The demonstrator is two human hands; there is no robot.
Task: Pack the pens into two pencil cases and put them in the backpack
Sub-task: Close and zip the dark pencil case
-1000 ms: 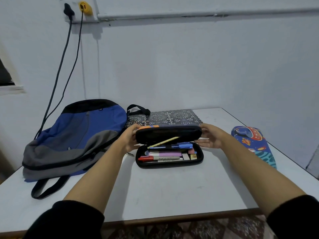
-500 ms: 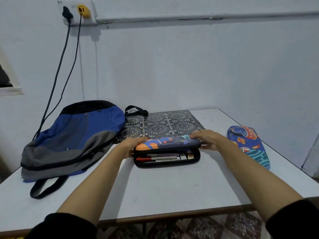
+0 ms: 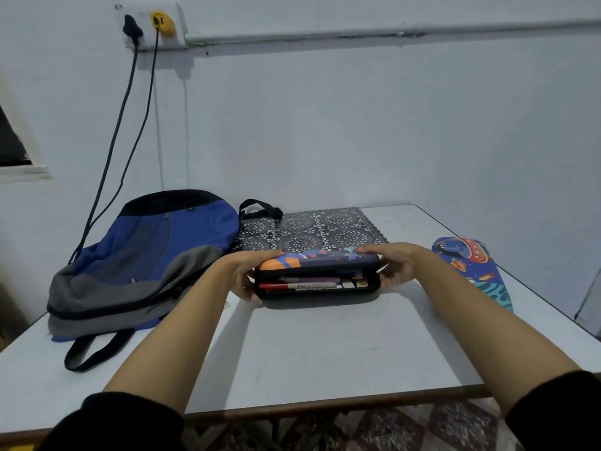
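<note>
- Your pencil case [image 3: 318, 260]: hard moulded shell, printed lid with a faint sheen.
- The backpack [image 3: 146, 255] beside you: matt woven cloth, blue and grey.
- Your table [image 3: 325, 346]: smooth white laminate, lightly scuffed.
- The mat [image 3: 312, 229]: perforated, lace-like, seemingly plastic.

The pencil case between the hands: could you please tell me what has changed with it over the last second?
The lid of the pencil case swung down from nearly upright to almost shut; a narrow gap still shows the pens. The left hand and right hand kept hold of its ends. The backpack, mat and other case stayed put.
</note>
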